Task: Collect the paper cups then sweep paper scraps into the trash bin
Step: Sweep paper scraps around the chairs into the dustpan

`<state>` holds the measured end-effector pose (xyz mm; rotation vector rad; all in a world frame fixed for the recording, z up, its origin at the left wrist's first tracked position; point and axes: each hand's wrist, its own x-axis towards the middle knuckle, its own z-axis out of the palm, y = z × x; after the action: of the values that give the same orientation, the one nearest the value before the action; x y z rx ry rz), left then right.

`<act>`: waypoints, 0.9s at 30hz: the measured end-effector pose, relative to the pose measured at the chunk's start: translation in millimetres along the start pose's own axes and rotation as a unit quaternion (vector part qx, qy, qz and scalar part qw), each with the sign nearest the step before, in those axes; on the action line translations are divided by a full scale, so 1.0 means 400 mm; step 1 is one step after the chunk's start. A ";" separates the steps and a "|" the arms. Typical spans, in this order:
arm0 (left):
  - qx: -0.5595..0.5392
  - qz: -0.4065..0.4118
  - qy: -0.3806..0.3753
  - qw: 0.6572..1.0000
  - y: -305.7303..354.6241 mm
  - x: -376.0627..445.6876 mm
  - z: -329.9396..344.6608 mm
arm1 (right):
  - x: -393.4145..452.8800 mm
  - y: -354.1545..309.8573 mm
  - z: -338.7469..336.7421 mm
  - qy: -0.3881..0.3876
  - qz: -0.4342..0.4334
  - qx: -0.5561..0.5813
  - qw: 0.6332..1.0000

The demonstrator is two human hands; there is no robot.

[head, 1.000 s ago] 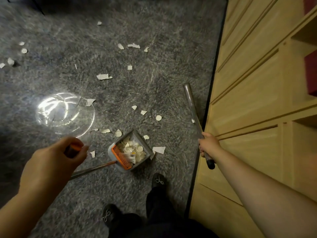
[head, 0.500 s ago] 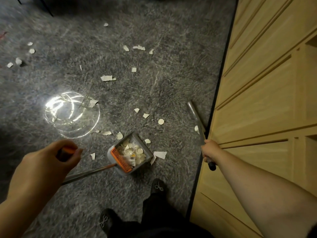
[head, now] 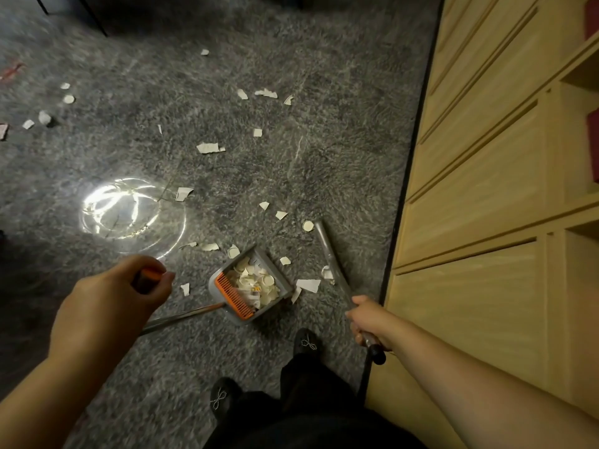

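Grey mottled carpet (head: 324, 92) covers the floor, bordered on the right by a light wooden cabinet (head: 486, 189) with drawer fronts and open shelves. A bright patch of light (head: 129, 209) lies on the carpet at left of centre. White paper scraps (head: 207, 147) are scattered across the carpet, most of them beyond and around a grey dustpan (head: 278, 273) with an orange comb edge; the pan stands on the floor between the two hands and already contains a heap of scraps. The left hand (head: 110, 296) is curled round the orange grip of the dustpan handle (head: 181, 317), a long metal rod that runs from under the hand rightward to the pan. The right hand (head: 369, 315) is wrapped round the broom handle (head: 334, 267), a metal rod with a dark end cap showing below the fist; the rod slants up and to the left, just beside the pan's right side, with a large scrap lying between them. The brush end is not visible. Two dark shoes (head: 306, 341) stand on the carpet just below the pan. No trash bin or paper cups can be made out.
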<state>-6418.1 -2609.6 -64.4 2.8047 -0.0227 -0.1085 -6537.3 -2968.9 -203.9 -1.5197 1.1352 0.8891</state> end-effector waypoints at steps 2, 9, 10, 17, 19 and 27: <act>-0.018 0.003 -0.017 1.000 -0.010 -0.024 -0.022 | -0.031 0.012 0.063 -0.016 -0.008 0.028 0.999; -0.025 -0.016 -0.033 0.999 -0.102 -0.100 -0.089 | -0.070 0.051 0.210 -0.031 -0.031 0.076 0.996; -0.023 -0.016 -0.033 0.999 -0.117 -0.109 -0.097 | -0.074 0.064 0.222 -0.028 -0.031 0.075 0.996; 0.000 -0.011 -0.031 0.999 -0.217 -0.170 -0.134 | -0.104 0.137 0.284 0.010 -0.013 -0.040 0.999; 0.006 -0.004 -0.029 1.000 -0.241 -0.187 -0.139 | -0.114 0.140 0.311 0.026 -0.046 -0.039 0.998; 0.004 -0.002 -0.033 0.999 -0.317 -0.219 -0.148 | -0.158 0.217 0.378 0.077 -0.076 -0.009 0.994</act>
<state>-6500.5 -2467.9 -43.8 2.8084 -0.0333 -0.2027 -6637.7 -2812.7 -204.5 -1.6879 1.1072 0.6901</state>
